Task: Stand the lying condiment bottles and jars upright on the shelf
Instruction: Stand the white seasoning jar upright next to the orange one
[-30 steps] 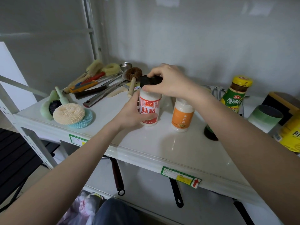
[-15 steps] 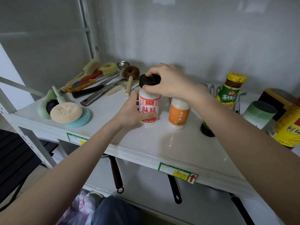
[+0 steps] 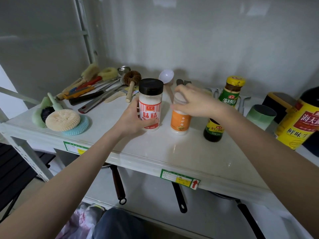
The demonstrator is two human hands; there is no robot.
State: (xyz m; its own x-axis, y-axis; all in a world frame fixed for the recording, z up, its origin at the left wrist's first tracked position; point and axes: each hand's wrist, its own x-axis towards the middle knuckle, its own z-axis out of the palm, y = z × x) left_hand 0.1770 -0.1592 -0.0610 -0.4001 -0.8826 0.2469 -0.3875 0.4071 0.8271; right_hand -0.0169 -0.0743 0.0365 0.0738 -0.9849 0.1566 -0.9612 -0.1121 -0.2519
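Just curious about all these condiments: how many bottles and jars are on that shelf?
5: red-label jar, orange-label jar, dark sauce bottle, yellow-capped bottle, large yellow-label bottle at right. Arms may hide others.

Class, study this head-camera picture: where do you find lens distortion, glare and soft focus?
Head view: wide-angle bending bows the shelf edge and splays both forearms; small glints sit on its glossy top; the big yellow-labelled bottle at the right edge is soft; the red-labelled jar in the left hand reads sharply; lighting is dim and even.
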